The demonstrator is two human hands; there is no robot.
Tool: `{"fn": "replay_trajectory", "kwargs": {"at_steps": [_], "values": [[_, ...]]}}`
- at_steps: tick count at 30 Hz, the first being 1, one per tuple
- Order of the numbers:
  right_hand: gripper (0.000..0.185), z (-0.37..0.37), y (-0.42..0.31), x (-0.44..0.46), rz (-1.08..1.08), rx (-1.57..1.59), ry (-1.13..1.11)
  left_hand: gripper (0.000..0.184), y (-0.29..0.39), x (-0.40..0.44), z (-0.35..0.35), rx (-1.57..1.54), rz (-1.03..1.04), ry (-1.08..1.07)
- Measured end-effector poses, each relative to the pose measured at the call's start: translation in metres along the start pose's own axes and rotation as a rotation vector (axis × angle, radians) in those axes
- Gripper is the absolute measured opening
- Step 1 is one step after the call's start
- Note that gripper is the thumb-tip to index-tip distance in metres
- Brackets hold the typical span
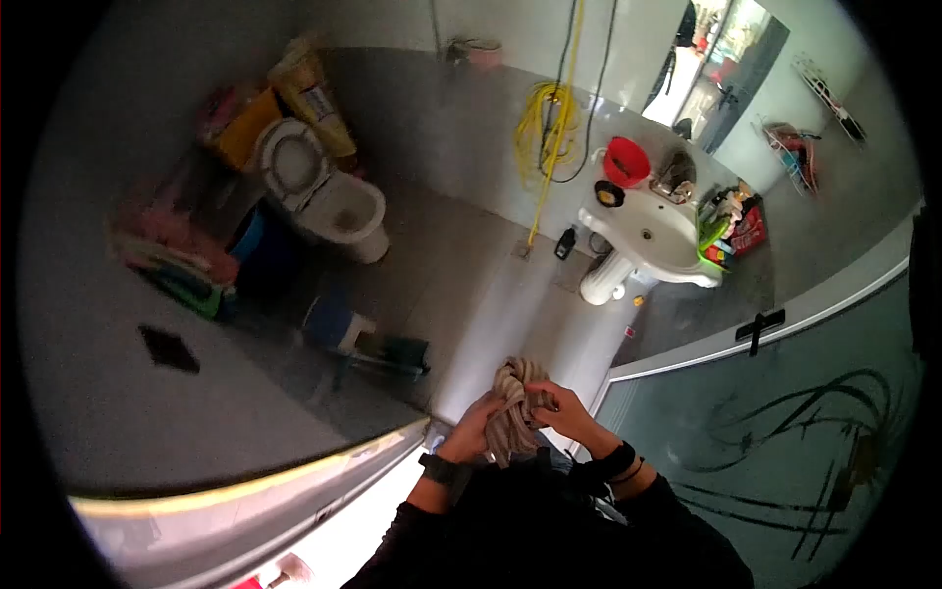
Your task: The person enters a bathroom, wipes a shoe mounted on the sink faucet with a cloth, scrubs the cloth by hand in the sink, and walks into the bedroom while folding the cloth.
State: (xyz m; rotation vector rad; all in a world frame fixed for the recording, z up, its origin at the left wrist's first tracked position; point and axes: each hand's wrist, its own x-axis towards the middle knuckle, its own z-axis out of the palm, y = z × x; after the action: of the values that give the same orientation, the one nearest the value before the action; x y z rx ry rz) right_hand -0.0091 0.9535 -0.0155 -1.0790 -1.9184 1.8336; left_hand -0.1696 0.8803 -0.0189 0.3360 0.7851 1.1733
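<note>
A brown striped cloth [512,410], bunched and creased, hangs between my two hands close to my body. My left hand [473,429] is closed round its left side. On the other side, my right hand [564,410] grips the cloth's upper right part with bent fingers. The lower end of the cloth hangs loose between my wrists.
A white sink [653,234] with a red bowl [626,162] stands at the right back. The toilet [343,211] has its lid raised. A yellow hose [554,123] hangs on the wall. A glass door [775,432] is at my right, a doorway edge at lower left.
</note>
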Motion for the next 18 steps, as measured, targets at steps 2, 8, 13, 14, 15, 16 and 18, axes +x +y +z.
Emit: {"fn": "replay_trajectory", "kwargs": {"at_steps": [2, 8, 13, 14, 15, 16, 18], "values": [[0.039, -0.026, -0.003, 0.015, 0.093, 0.179, 0.032, 0.035, -0.015, 0.038, -0.019, -0.144, -0.073, 0.048], [0.056, -0.069, 0.009, 0.061, 0.211, 0.508, 0.223, 0.033, 0.016, 0.11, -0.017, -0.07, -0.054, 0.041], [0.058, -0.095, 0.008, 0.095, 0.18, 0.578, 0.322, 0.034, 0.065, 0.178, -0.005, -0.247, -0.279, -0.077], [0.055, -0.101, 0.011, 0.103, 0.212, 0.578, 0.383, 0.035, 0.07, 0.196, -0.008, -0.122, -0.257, -0.174], [0.052, -0.106, 0.011, 0.106, 0.251, 0.654, 0.459, 0.036, 0.075, 0.214, -0.01, 0.005, -0.224, -0.27], [0.05, -0.114, 0.012, 0.113, 0.256, 0.659, 0.483, 0.037, 0.08, 0.231, -0.013, 0.126, -0.18, -0.36], [0.047, -0.123, 0.006, 0.133, 0.228, 0.662, 0.551, 0.037, 0.124, 0.251, 0.017, -0.157, -0.418, -0.314]]}}
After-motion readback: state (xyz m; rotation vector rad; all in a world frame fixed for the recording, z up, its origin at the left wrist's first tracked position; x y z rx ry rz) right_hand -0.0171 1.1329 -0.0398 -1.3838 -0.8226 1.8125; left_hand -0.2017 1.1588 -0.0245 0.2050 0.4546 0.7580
